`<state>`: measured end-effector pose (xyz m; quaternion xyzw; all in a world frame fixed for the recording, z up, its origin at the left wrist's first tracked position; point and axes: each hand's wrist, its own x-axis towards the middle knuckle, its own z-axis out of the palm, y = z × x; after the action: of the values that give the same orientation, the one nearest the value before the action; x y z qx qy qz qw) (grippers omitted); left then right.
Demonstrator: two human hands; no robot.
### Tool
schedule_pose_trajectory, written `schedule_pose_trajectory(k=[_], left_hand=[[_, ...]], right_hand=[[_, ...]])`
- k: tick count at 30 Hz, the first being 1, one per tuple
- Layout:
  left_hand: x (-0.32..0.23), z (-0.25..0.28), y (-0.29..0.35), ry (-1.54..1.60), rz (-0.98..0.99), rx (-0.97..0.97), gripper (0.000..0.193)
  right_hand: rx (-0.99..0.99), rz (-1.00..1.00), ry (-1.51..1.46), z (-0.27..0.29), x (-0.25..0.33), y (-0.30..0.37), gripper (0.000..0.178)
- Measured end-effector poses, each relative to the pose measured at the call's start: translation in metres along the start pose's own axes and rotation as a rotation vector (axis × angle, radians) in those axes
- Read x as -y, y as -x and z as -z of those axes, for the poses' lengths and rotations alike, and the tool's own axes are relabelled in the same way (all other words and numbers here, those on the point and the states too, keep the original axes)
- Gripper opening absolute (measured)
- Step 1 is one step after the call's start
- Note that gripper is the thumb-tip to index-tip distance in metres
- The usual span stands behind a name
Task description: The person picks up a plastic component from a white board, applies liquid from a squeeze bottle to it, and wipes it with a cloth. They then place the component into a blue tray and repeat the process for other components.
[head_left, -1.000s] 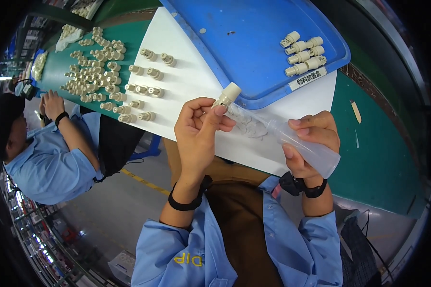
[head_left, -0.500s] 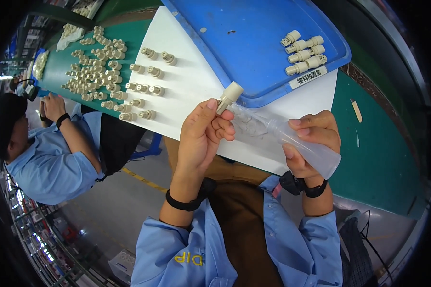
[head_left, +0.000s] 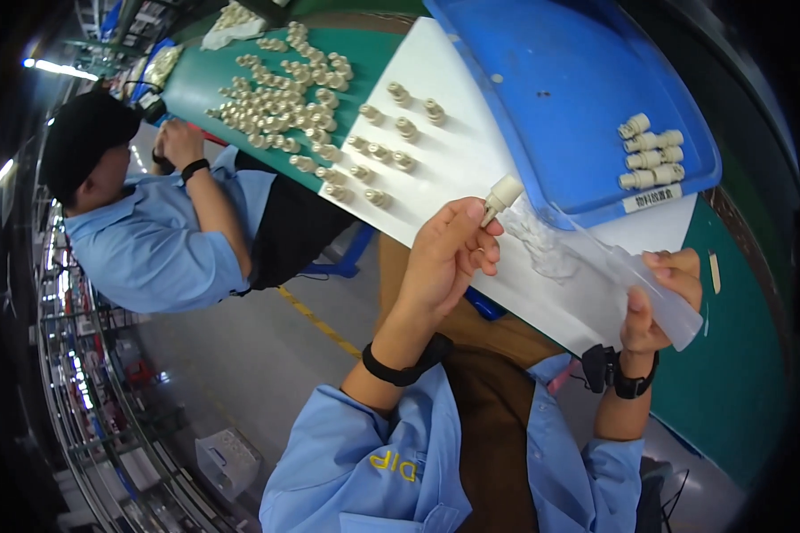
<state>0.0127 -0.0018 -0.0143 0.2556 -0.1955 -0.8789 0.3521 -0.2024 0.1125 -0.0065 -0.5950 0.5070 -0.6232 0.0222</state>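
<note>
My left hand (head_left: pixel 444 258) pinches a cream plastic connector (head_left: pixel 504 192) between thumb and fingers, its wide round end tilted up and right. Wrapped around a translucent squeeze bottle (head_left: pixel 676 318) with a thin nozzle is my right hand (head_left: pixel 671 271). The nozzle points up and left, toward the connector, apart from it. Below the connector a crumpled white tissue (head_left: pixel 549 253) lies on a white sheet (head_left: pixel 471 147). Several similar connectors (head_left: pixel 406 130) stand on the sheet to the left. Joined connectors (head_left: pixel 653 160) lie in a blue tray (head_left: pixel 560 98) at the far right.
Many more connectors (head_left: pixel 284 102) crowd the green tabletop (head_left: pixel 191 89) at far left. A co-worker (head_left: pixel 160 222) in a blue shirt sits beside that table. A small pale-handled blade (head_left: pixel 715 274) lies right of my right hand. Metal shelving (head_left: pixel 107 426) stands at left.
The whole view has shifted, so the table and hands sit farther right. My right hand and bottle are lower relative to my left hand. Both hands keep their holds.
</note>
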Motion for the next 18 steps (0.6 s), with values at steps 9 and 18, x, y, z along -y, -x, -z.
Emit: schedule_pose_trajectory(k=[9,18], left_hand=[[-0.068,0.009,0.021,-1.744,-0.828,-0.337,0.008],[-0.064,0.025,-0.015,-2.138,-0.828,-0.169,0.010]], right_hand=[[-0.071,0.023,0.014,-0.004,-0.005,-0.001,0.029],[-0.169,-0.028,-0.009,-0.009,-0.015,-0.005,0.027]])
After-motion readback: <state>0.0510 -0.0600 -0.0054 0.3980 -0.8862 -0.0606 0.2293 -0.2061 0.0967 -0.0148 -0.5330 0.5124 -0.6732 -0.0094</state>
